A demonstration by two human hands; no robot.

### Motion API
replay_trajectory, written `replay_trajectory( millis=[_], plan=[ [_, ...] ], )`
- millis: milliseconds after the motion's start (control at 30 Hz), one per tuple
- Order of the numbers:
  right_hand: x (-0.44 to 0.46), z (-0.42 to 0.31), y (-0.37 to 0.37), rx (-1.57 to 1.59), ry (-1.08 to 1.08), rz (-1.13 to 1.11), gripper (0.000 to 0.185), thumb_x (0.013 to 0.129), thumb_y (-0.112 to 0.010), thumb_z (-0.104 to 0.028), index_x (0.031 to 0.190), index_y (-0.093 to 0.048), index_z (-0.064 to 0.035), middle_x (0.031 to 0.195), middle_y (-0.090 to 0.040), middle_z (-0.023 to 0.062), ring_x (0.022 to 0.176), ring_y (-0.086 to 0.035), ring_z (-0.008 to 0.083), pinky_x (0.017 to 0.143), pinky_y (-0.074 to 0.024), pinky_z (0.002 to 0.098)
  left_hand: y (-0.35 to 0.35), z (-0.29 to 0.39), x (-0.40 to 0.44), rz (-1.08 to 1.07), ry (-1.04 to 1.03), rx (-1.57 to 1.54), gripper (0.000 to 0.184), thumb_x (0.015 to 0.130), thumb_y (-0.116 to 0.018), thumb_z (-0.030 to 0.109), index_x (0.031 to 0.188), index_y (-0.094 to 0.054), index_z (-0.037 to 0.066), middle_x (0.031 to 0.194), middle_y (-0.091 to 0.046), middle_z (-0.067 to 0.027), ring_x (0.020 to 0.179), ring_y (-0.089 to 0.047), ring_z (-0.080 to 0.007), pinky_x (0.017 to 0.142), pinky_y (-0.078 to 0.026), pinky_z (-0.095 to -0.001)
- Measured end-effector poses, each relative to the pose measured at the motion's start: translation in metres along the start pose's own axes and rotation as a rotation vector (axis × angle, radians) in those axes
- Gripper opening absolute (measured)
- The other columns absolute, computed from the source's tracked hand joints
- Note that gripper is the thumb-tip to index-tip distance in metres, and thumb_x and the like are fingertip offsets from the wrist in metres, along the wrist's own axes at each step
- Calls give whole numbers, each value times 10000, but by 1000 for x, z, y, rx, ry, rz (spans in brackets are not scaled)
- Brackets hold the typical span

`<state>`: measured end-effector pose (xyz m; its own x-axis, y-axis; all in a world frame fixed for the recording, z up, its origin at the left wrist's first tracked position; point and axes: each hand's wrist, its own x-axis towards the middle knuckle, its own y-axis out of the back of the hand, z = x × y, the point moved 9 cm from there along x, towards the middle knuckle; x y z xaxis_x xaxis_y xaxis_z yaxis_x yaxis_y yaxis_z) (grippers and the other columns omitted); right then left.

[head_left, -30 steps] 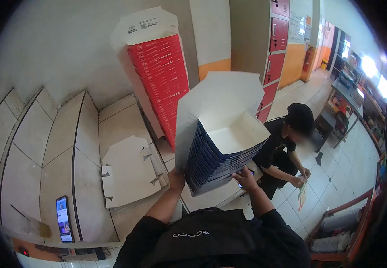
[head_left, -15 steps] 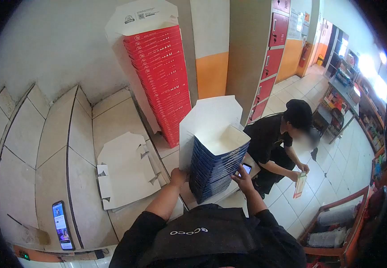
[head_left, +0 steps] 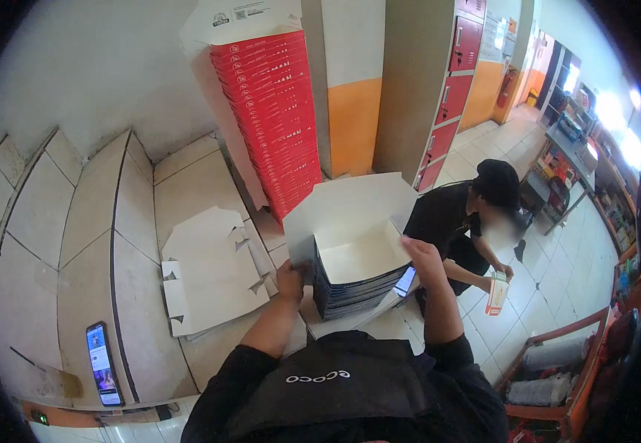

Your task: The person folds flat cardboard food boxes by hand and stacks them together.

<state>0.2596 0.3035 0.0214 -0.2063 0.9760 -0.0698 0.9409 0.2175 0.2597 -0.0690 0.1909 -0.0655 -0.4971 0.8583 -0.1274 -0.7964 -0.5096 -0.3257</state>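
Observation:
A stack of nested dark blue cardboard boxes (head_left: 357,289) stands in front of me, the top one open with a white inside and its lid (head_left: 353,198) raised at the back. My left hand (head_left: 289,282) is closed against the left side of this stack, near the lid's edge, its fingertips partly hidden. At the right rim of the top box is my right hand (head_left: 425,260), slightly blurred, its fingers stretched toward the corner. Flat white box blanks (head_left: 213,273) lie on the tiled step to the left.
A tall stack of red boxes (head_left: 276,125) rises behind the blue ones. One phone (head_left: 104,365) lies at lower left, another phone (head_left: 406,282) beside the blue stack. On the right a crouching person (head_left: 461,214) holds a small carton (head_left: 496,294). Red lockers (head_left: 453,96) stand behind.
My right hand has risen from the stack's side to the top box's rim. The blue stack now tilts so more of the top box's inside shows. The person's carton has turned.

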Motion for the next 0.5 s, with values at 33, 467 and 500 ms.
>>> replay_trajectory(
  millis=[33, 467, 500],
  plan=[
    [-25, -71, -10, -451, 15, -55, 375, 825, -592, -327, 905, -650, 35, 952, -648, 204, 943, -615, 325, 826, -464, 380, 2, -1, 1, 39, 7, -2, 255, 794, -489, -55, 1007, -625, -20, 876, -654, -106, 752, -628, -197, 654, -505, -305],
    [52, -98, -27, -593, 330, 109, 220, 797, -553, -192, 825, -621, 16, 777, -592, 262, 788, -588, 422, 699, -464, 451, -2, 76, -34, 338, -499, 297, 416, 819, -614, 59, 1216, -497, 14, 1225, -517, -159, 1178, -465, -272, 989, -359, -358],
    [50, -101, -27, -599, 315, 104, 230, 799, -557, -204, 831, -622, 15, 778, -594, 259, 786, -592, 418, 693, -464, 448, -12, 96, -48, 234, -554, 434, 445, 818, -625, 88, 1235, -483, 24, 1257, -489, -156, 1211, -429, -280, 1015, -332, -369]
  ],
)
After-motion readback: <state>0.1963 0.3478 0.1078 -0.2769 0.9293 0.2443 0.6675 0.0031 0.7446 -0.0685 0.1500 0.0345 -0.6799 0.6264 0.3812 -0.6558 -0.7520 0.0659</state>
